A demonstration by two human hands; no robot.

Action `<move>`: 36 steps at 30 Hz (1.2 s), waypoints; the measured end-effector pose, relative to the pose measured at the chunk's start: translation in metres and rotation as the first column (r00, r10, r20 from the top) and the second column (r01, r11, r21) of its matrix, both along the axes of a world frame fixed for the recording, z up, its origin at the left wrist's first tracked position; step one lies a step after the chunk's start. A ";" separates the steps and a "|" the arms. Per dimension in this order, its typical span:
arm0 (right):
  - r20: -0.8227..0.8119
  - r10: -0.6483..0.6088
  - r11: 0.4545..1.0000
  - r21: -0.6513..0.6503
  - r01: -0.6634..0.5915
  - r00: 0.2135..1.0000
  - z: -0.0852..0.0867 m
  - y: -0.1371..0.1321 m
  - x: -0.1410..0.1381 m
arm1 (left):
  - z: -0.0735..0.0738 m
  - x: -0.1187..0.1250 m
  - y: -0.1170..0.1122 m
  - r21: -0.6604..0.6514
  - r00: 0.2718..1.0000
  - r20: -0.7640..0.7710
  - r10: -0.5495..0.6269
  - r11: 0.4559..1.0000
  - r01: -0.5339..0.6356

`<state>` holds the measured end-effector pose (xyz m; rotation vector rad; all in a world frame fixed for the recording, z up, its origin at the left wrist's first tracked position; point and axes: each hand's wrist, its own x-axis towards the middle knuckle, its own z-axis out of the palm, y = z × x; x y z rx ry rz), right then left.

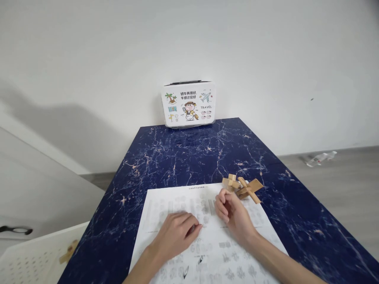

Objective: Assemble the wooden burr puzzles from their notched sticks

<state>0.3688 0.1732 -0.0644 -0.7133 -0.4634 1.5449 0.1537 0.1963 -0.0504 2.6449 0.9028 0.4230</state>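
A large white sheet point(174, 197), printed with faint rows of small diagrams, lies on the blue table. My left hand point(177, 228) rests on its middle, back up, fingers curled toward the thumb; whatever may be inside is hidden. Turned on its side, my right hand point(232, 213) is loosely closed over the sheet's right part, and nothing shows in the gap between fingers and palm. Just beyond its knuckles sit two wooden interlocking puzzles: a small block-shaped burr point(231, 181) and a larger one with crossed flat pieces point(250, 189), at the sheet's upper right corner.
A white case point(189, 104) with cartoon prints stands at the table's far end against the wall. The table point(189, 154) has a dark blue marbled top. Low on the left is a white perforated basket point(35, 256) with a wooden piece point(69, 252). A clear plastic item point(321, 158) lies on the floor.
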 end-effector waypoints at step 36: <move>-0.363 -0.147 0.988 -0.103 0.118 0.920 0.002 0.007 0.021 | -0.007 -0.002 -0.001 0.056 0.999 0.033 -0.011 0.998 0.009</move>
